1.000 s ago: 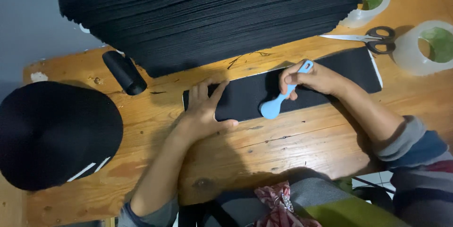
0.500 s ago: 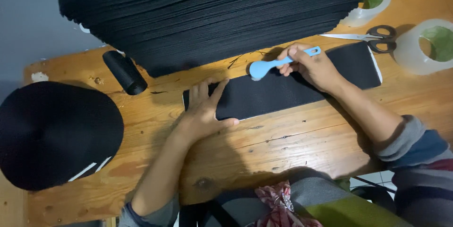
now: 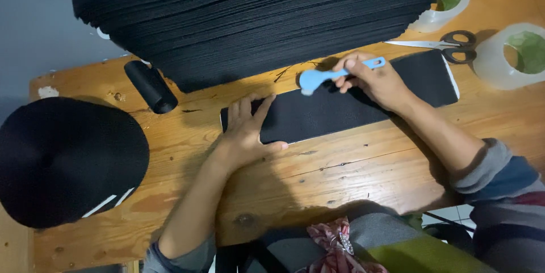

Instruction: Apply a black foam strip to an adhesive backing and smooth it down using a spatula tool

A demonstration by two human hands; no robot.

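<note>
Nearest us, our left hand (image 3: 245, 131) lies flat with fingers spread, pressing down the near end of a long black strip (image 3: 318, 111) that stretches across the wooden table (image 3: 352, 171). Farther along, our right hand (image 3: 372, 80) has its fingers closed around a light blue tool (image 3: 323, 75), held over the strip's far edge. Beyond it rises a tall stack of black sheets (image 3: 255, 12), with scissors (image 3: 448, 43) to the right.
</note>
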